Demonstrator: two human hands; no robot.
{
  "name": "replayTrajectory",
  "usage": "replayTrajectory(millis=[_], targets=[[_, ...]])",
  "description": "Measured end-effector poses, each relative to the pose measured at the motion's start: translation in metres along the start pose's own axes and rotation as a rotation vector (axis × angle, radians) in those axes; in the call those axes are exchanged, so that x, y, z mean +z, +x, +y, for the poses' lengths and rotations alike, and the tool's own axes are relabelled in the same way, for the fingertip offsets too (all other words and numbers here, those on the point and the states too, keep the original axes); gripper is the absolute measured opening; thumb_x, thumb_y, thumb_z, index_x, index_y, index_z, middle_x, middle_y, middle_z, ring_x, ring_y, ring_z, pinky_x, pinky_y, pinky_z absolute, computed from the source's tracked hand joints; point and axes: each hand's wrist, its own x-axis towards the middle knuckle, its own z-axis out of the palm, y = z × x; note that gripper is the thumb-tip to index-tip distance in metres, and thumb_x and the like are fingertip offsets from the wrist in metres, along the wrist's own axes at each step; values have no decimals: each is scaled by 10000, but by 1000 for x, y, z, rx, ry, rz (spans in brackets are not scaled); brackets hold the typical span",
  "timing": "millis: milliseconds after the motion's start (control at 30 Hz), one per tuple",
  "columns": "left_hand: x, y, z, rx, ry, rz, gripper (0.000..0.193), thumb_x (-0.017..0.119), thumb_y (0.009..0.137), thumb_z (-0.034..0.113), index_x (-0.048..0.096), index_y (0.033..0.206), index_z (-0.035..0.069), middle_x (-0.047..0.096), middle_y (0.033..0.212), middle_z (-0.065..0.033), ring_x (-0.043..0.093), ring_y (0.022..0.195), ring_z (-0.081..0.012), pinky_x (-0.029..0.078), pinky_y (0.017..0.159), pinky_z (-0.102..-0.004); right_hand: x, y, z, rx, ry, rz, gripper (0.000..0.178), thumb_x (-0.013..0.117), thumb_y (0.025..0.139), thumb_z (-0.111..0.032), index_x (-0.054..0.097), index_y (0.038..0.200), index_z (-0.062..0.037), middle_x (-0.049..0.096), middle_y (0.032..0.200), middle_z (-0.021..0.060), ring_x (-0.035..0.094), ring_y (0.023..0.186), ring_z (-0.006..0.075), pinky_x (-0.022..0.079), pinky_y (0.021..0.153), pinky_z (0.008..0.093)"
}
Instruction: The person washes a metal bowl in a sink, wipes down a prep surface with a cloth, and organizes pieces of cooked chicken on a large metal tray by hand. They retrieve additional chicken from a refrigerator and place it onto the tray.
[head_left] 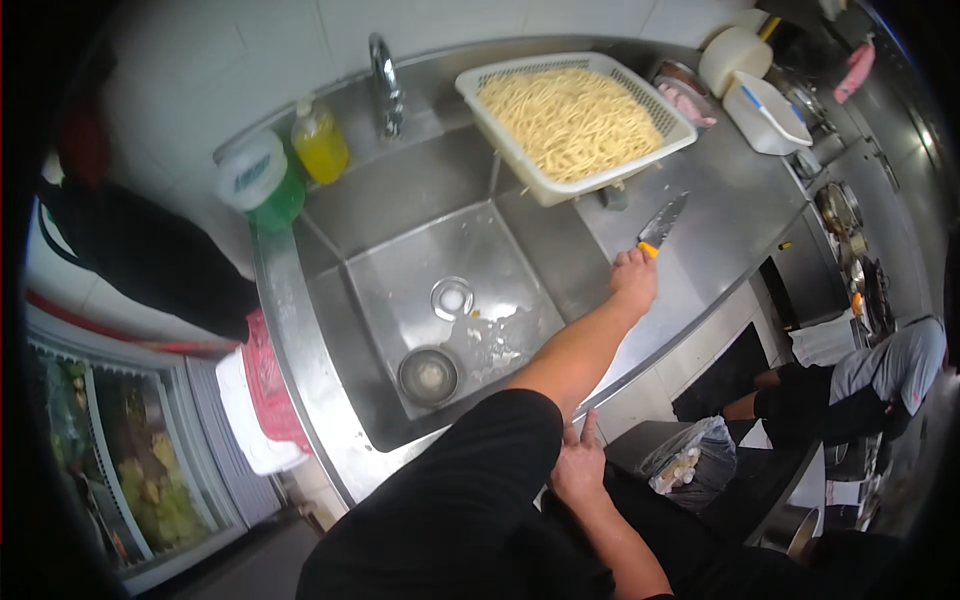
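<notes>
My left hand [634, 277] reaches across the sink to the steel counter and is closed round the orange handle of a knife [664, 222]. The blade points away to the far right, low over the counter or resting on it; which of the two I cannot tell. Closer to my body, my right hand [579, 468] is beside my left forearm near the sleeve, at least one finger stretched out, and no object shows in it. Beyond the knife, a white perforated basket [676, 141] full of pale noodles [570, 120] stands at the sink's far right corner.
The steel sink [400, 262] holds a small round metal bowl [429, 376] and some water. Behind it are a faucet [386, 90], a yellow liquid bottle [319, 143] and a green-and-white tub [262, 182]. Another person [850, 380] and a bin bag [690, 462] are at right.
</notes>
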Motion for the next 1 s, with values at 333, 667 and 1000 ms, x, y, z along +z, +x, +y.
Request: replayTrajectory(millis=[333, 667, 1000], targets=[[-242, -166, -193, -4, 80, -531, 449, 621, 846, 98, 530, 1285, 124, 579, 1137, -176, 571, 1131, -353, 466, 935, -458, -87, 49, 36, 26, 615, -206, 525, 731, 829, -401, 647, 1173, -14, 676, 1078, 193, 659, 990, 333, 523, 866, 404], [-322, -238, -290, -233, 245, -459, 374, 636, 875, 240, 587, 1192, 47, 661, 998, -174, 677, 899, -347, 548, 749, -451, -95, 366, -95, -155, 883, 29, 817, 752, 826, -417, 418, 1394, 65, 593, 1274, 188, 639, 1013, 260, 505, 885, 337], [-310, -184, -326, -316, 202, -369, 274, 564, 919, 241, 683, 1092, 66, 712, 982, -146, 689, 945, -311, 548, 773, -428, -98, 494, -168, -312, 590, -212, 806, 626, 901, -499, 342, 1471, -4, 504, 1408, 157, 555, 1214, 291, 477, 980, 392]])
